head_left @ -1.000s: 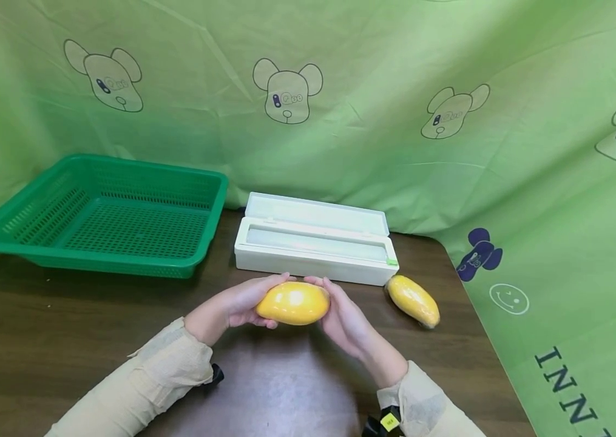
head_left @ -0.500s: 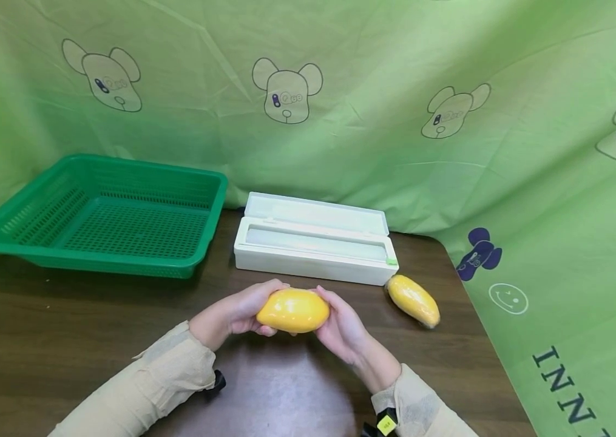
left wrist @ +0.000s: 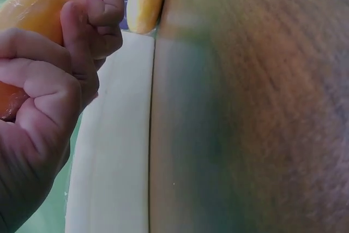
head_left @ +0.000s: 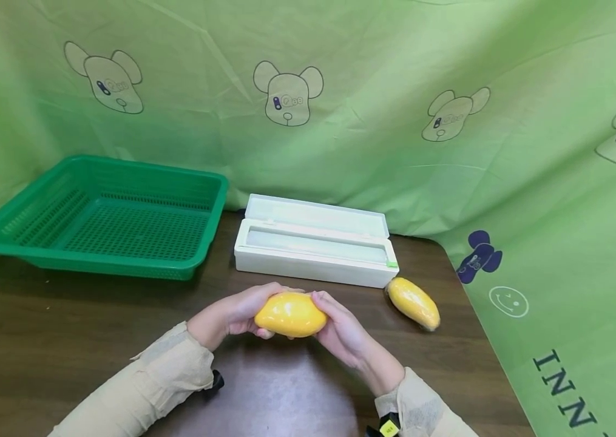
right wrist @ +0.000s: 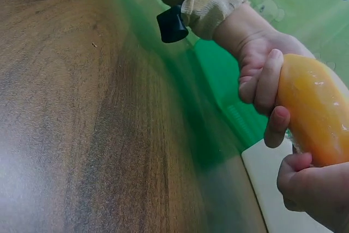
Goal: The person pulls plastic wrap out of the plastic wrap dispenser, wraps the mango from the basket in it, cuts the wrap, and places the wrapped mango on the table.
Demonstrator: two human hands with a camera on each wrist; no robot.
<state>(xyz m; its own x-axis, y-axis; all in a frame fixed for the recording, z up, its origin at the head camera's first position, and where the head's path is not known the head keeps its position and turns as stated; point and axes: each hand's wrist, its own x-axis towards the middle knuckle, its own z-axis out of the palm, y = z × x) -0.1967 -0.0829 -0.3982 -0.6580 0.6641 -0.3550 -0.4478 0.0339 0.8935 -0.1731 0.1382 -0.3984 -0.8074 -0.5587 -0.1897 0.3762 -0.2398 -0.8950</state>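
Note:
A yellow mango (head_left: 291,315) is held above the table between both hands. Its skin shines, and clear film wrinkles over it in the left wrist view, where part of the mango (left wrist: 38,12) shows behind the fingers. My left hand (head_left: 240,311) grips the left end, with fingers curled behind and under it. At the right end my right hand (head_left: 343,331) holds on, its thumb along the upper edge. Another mango (head_left: 414,303), wrapped in film, lies on the table to the right. Beyond the hands stands a white cling film box (head_left: 313,267) with its lid raised.
A green plastic basket (head_left: 190,267) with slotted walls stands at the back left, nothing visible in it. The brown wooden table (head_left: 94,321) runs back to a green printed cloth (head_left: 357,139) hanging behind and on the right.
Both hands have come slightly lower and nearer with the mango. The right thumb now lies over the mango's upper right edge. Basket, box and the other mango have stayed put.

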